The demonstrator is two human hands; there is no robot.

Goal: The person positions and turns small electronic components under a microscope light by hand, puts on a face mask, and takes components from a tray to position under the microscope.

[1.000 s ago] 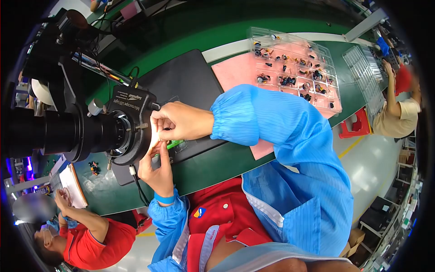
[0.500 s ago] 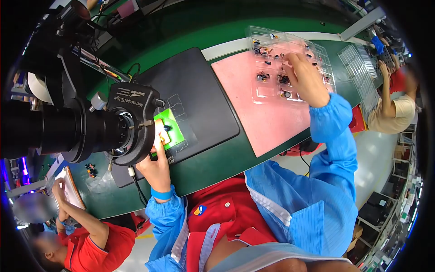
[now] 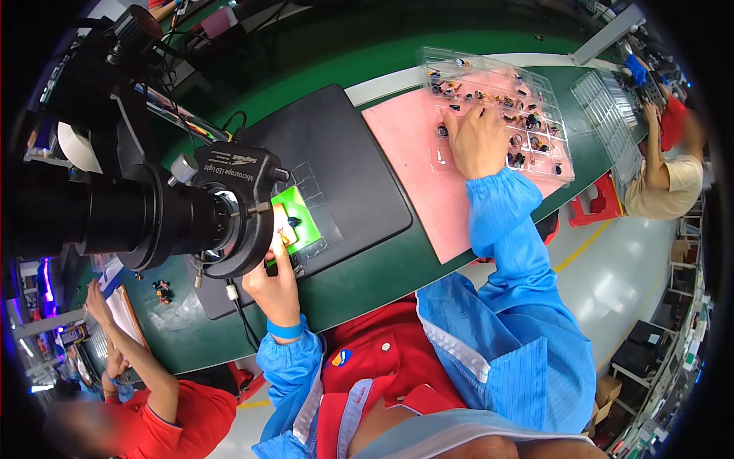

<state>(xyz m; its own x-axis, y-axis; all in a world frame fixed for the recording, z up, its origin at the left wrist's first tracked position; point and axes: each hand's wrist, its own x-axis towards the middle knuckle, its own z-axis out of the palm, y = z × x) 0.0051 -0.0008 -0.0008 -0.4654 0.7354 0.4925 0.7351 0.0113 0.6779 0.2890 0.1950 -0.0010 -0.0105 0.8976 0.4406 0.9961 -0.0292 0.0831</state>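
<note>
My left hand (image 3: 275, 289) is under the ring light of a black microscope (image 3: 233, 164). Its fingertips are closed at the edge of a small, brightly lit part (image 3: 283, 227) with a dark round piece (image 3: 294, 222) beside it. Glare blurs the part's details. Beneath lies a bright green pad (image 3: 308, 229) on a black mat (image 3: 359, 191). My right hand (image 3: 480, 141) reaches over a clear compartment tray (image 3: 564, 145), thumb and fingers apart, with nothing visible between them. Small dark components with coloured bits (image 3: 534, 122) sit in its compartments; the hand covers some.
The tray rests on a pink sheet (image 3: 405, 145) on the green table (image 3: 367, 283). Another clear tray (image 3: 600, 103) stands farther right, near a person in a beige top (image 3: 665, 187). At lower left, a person in a red shirt (image 3: 199, 417) works beside a small component cluster (image 3: 163, 292).
My right hand has moved left across the tray, and its thumb and fingers have spread, uncovering components on the right. My left hand stays at the lit part; the whole view has shifted slightly.
</note>
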